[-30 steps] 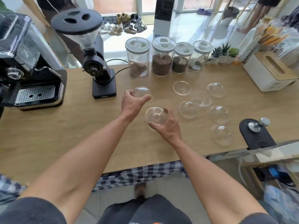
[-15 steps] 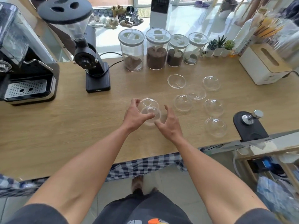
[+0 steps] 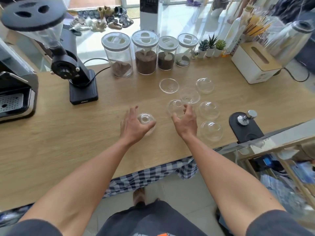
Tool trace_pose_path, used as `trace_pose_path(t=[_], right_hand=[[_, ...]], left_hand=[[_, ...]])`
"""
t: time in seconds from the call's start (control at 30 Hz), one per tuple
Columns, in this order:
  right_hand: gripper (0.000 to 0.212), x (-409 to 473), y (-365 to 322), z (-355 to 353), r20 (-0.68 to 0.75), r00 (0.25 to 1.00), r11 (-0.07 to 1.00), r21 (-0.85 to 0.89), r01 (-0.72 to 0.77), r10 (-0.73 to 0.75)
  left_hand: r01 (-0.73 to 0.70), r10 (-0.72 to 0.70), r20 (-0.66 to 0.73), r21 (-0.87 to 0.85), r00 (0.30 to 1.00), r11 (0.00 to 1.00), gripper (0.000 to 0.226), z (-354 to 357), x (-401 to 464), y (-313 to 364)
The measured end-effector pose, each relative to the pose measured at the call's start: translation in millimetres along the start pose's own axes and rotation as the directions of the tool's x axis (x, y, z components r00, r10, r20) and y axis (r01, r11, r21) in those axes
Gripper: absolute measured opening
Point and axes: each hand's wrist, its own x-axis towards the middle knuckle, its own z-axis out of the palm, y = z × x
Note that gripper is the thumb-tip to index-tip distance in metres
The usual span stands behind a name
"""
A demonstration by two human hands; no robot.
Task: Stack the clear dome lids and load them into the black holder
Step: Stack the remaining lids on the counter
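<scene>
A small stack of clear dome lids stands on the wooden counter, and my left hand holds it, thumb in front and fingers behind. My right hand is to its right, with thumb and curled fingers round the near edge of a single dome lid. Several more clear lids lie loose beyond and to the right: one at the back, one at the back right, one overlapping in the middle, and two near the right hand.
A black coffee grinder and an espresso machine stand at the left. Several glass jars line the back edge. A black mat with a metal tamper lies at the right, and a white box sits behind it.
My left hand brought its lid onto the one my right hand held, and now holds the stack alone on the counter. My right hand let go and moved right to another lid.
</scene>
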Motion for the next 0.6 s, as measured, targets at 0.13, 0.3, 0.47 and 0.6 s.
trace_pose_path(t=[0.13, 0.3, 0.47, 0.6], right_hand=[[0.081, 13, -5, 6, -0.058, 0.988, 0.99, 0.014, -0.142, 0.143], [0.108, 31, -12, 25, -0.09, 0.963, 0.967, 0.003, -0.254, 0.253], [0.095, 41, -13, 49, -0.198, 0.939, 0.955, -0.039, -0.295, 0.282], [0.086, 45, -9, 58, -0.248, 0.924, 0.945, -0.075, -0.32, 0.293]], left_hand=[[-0.064, 0.064, -0.04, 0.011, 0.997, 0.998, 0.081, -3, 50, 37], [-0.157, 0.136, 0.174, 0.11, 0.975, 0.981, 0.099, 19, 127, 78], [-0.243, 0.182, 0.314, 0.17, 0.932, 0.955, 0.113, 50, 179, 95], [-0.277, 0.181, 0.381, 0.213, 0.907, 0.937, 0.123, 66, 201, 99]])
